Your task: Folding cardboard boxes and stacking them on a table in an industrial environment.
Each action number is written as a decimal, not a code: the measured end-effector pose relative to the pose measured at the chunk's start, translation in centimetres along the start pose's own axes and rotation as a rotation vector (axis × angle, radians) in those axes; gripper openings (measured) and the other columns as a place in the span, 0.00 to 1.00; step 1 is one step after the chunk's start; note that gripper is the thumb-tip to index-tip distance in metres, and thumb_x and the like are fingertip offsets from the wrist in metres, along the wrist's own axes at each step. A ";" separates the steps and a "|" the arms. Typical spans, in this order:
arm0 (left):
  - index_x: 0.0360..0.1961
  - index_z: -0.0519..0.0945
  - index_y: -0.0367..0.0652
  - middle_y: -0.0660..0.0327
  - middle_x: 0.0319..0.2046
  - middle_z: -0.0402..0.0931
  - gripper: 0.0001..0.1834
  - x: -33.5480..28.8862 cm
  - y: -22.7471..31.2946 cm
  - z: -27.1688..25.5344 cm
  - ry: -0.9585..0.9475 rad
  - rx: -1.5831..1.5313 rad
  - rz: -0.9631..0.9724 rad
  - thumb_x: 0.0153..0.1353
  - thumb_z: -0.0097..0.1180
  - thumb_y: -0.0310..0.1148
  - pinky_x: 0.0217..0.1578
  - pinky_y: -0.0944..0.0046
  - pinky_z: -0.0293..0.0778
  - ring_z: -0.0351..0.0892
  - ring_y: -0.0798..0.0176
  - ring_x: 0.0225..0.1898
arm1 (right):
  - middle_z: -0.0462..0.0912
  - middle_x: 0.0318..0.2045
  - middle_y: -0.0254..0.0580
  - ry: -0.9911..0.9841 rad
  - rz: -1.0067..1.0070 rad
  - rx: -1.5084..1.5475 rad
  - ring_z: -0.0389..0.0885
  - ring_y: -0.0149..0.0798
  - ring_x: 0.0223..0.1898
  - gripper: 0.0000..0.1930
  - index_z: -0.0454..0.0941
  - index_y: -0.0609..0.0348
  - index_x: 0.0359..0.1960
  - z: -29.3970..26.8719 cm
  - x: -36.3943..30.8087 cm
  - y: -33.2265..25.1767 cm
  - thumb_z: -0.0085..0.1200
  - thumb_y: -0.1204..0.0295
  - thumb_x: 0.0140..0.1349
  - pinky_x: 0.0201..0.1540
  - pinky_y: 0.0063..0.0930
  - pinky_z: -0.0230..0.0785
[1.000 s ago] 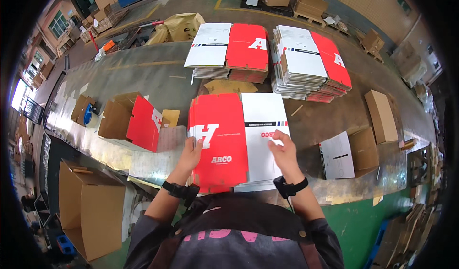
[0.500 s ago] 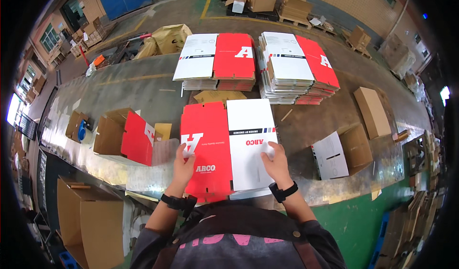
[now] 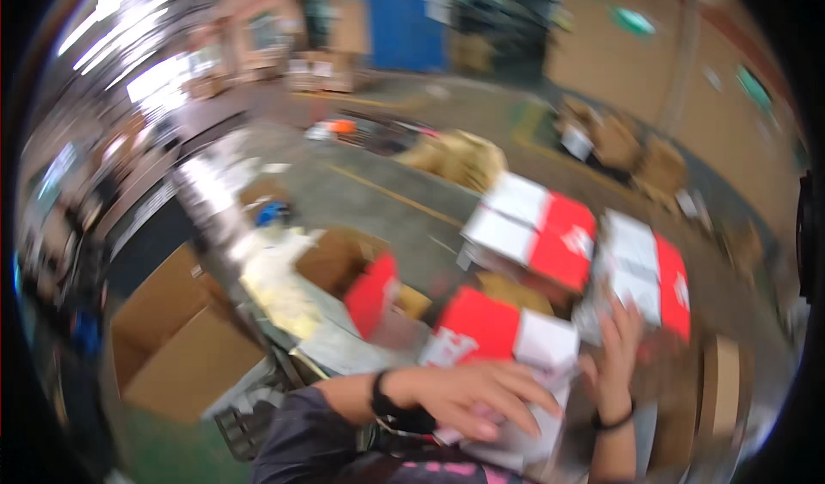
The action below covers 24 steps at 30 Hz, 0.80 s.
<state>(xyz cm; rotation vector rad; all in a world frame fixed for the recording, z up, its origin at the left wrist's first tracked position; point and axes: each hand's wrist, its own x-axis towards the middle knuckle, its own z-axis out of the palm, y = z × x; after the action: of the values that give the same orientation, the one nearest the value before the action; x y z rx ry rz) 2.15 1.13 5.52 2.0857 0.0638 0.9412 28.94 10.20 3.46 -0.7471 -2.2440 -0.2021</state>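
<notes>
In front of me lies a flat folded carton point(image 3: 477, 325), one panel red and the other white. Over its white part hangs my left hand point(image 3: 481, 398), palm down with fingers stretched and slightly apart, holding nothing. Whether it touches the carton I cannot tell. My right hand point(image 3: 614, 346) is raised at the carton's right side, fingers spread and pointing up, with nothing in it. Beyond the hands are two stacks of red-and-white flat cartons, a left stack point(image 3: 533, 239) and a right stack point(image 3: 640, 269). Motion blurs the view.
An opened carton with a red side point(image 3: 374, 295) stands left on the metal table point(image 3: 395, 217). Farther left is a blue tape dispenser point(image 3: 273, 213). A large brown box point(image 3: 189, 355) stands beside the table, and a narrow brown box point(image 3: 726, 389) at the right.
My view has swung to the left. Both hands have come off the carton's sides: the left now reaches across over the white panel, the right is lifted.
</notes>
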 end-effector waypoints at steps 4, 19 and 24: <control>0.51 0.81 0.37 0.46 0.61 0.70 0.25 -2.9 -1.5 -0.3 0.242 -0.114 0.030 0.71 0.42 0.47 0.62 0.50 0.59 0.68 0.45 0.62 | 0.71 0.63 0.56 0.194 -0.096 0.085 0.66 0.59 0.65 0.29 0.70 0.56 0.61 -0.5 -4.0 1.0 0.42 0.47 0.69 0.70 0.59 0.46; 0.28 0.75 0.43 0.53 0.31 0.74 0.15 0.9 -3.5 -1.5 0.126 0.977 -0.125 0.53 0.62 0.44 0.30 0.50 0.72 0.77 0.46 0.33 | 0.74 0.28 0.51 -0.634 -0.373 0.539 0.73 0.54 0.35 0.09 0.71 0.62 0.25 -6.0 3.3 -3.4 0.52 0.72 0.60 0.48 0.46 0.65; 0.39 0.70 0.43 0.54 0.33 0.70 0.15 1.1 -1.8 2.0 1.059 0.645 -0.259 0.51 0.60 0.31 0.30 0.52 0.71 0.75 0.47 0.34 | 0.77 0.37 0.53 -0.160 0.074 0.674 0.75 0.51 0.42 0.09 0.74 0.65 0.41 -3.9 0.0 -4.5 0.53 0.71 0.65 0.52 0.44 0.66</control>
<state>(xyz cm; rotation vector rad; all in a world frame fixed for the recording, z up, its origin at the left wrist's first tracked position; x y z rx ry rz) 4.68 1.31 4.17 1.7716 1.2838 1.9176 28.79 5.12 6.55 -0.4808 -2.2155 0.6425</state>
